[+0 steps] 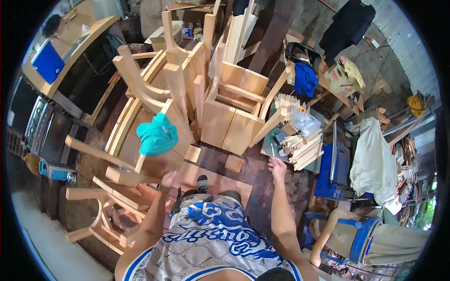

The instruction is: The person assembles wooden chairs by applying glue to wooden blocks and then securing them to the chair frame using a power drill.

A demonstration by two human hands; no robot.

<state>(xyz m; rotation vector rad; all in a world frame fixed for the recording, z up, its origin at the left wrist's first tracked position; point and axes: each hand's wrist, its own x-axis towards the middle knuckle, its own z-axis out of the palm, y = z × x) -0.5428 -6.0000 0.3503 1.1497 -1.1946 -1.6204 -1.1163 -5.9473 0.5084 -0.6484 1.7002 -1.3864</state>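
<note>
My left hand [168,180] grips the lower edge of an unfinished wooden chair [154,161] that lies tipped in front of me. A teal cloth [157,135] is draped over that chair's upper part. My right hand [277,166] hangs free to the right with fingers loosely apart and nothing in it, just short of a bundle of pale wooden sticks [307,147] on a small bench. A small square wood block [234,163] lies on the floor between my hands. My foot in a dark sandal [202,183] rests on a flat board.
More bare chair frames [234,100] are stacked ahead and at lower left [105,220]. A blue machine [333,173] draped with a white sheet [372,161] stands right, with a dust hose [324,234] below. A wooden counter with a blue panel [48,62] is at far left.
</note>
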